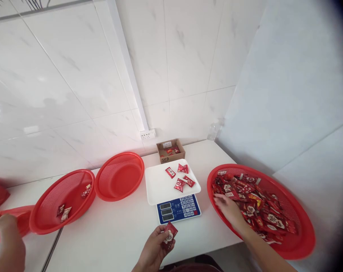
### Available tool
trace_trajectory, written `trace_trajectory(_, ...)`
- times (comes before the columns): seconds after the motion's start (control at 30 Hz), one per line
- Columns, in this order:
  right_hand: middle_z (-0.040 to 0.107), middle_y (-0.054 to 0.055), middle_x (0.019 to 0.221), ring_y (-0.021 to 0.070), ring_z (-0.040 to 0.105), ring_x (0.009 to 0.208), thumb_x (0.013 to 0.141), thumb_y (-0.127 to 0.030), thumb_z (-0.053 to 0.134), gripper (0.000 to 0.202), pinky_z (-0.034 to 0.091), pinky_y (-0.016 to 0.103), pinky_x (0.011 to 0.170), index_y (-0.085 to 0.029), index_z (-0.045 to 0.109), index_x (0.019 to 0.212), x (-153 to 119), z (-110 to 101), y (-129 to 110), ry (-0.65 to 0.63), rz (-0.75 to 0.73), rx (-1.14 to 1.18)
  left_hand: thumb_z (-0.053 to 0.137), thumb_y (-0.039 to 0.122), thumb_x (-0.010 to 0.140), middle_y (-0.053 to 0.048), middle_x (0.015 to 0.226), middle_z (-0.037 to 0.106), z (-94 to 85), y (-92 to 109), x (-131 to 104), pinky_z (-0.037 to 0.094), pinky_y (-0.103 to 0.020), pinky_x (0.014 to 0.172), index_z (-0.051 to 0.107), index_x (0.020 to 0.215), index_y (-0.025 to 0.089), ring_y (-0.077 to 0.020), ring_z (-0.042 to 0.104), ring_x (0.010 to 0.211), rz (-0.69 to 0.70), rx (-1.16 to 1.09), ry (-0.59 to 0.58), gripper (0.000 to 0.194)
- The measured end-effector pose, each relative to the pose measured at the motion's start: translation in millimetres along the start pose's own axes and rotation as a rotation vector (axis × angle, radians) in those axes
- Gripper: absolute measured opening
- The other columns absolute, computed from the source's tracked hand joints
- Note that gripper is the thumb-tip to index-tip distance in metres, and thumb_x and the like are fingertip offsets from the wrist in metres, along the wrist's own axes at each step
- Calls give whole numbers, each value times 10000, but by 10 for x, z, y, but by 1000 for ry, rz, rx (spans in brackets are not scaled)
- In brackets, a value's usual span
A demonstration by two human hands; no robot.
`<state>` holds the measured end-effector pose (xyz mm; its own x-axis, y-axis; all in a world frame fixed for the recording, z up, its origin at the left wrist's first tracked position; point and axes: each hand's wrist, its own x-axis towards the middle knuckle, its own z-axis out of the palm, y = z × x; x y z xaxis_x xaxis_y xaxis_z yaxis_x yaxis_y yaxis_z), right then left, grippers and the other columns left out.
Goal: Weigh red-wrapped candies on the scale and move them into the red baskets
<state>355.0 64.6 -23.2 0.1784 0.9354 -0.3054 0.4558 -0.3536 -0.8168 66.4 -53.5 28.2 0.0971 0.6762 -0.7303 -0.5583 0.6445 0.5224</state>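
Note:
My left hand (pixel 157 243) is closed on a red candy packet (pixel 169 236) with a pale print, just below the scale (pixel 178 209). On the scale's white tray (pixel 157 185) lie several small red packets (pixel 179 184). At the right, my right hand (pixel 228 206) reaches over the left rim of a large red basket (pixel 304 241) heaped with red packets (pixel 250 200). Its fingers are by the packets at the near left of the heap; whether they hold one is hidden.
A cardboard box (pixel 174 156) with some packets stands behind the scale. Left of it are a red basket (pixel 121 177) with nothing in it and another (pixel 49 200) with a few packets. Another person's hand (pixel 6 226) is at the far left by a red bag (pixel 22 217).

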Motion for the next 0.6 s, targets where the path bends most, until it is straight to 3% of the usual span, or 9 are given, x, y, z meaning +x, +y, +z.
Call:
trace_trajectory(0.07, 672, 113, 1030, 256, 616, 976, 746, -299, 484, 297, 448, 329, 835, -174, 615, 982, 144, -152, 303, 30, 58, -248, 697, 230, 669, -55, 848, 674, -8, -10, 12, 459, -239, 678, 520, 824, 167, -106, 611, 631, -4, 7, 6, 244)
trace_trajectory(0.2, 664, 163, 1024, 288, 601, 1006, 687, -304, 585, 393, 426, 320, 845, -109, 616, 1026, 277, -226, 618, -113, 90, -513, 711, 255, 654, -33, 789, 660, 30, -10, 23, 430, -207, 614, 524, 808, 166, -97, 595, 619, -11, 37, 0, 259)
trace_trajectory(0.37, 663, 166, 1007, 281, 606, 981, 668, -225, 607, 342, 422, 323, 832, -108, 611, 989, 280, -144, 618, -147, 97, -526, 745, 270, 623, -13, 746, 638, 106, 9, -14, 368, -157, 537, 561, 802, 149, -52, 533, 569, -1, 65, -19, 284)
trace_trajectory(0.47, 686, 127, 945, 237, 642, 873, 699, -230, 589, 242, 441, 288, 762, -138, 608, 923, 257, -147, 594, -179, 97, -492, 760, 264, 610, -15, 752, 632, 161, 51, -9, 399, -169, 579, 590, 814, 141, -54, 528, 583, 15, 49, -11, 293)
trace_trajectory(0.6, 698, 99, 819, 228, 646, 769, 716, -184, 555, 89, 439, 280, 692, -158, 602, 787, 209, -183, 595, -191, 93, -489, 751, 242, 630, -33, 784, 635, 317, 282, 100, 444, -201, 663, 607, 830, 135, -77, 553, 637, 164, 57, -20, 268)
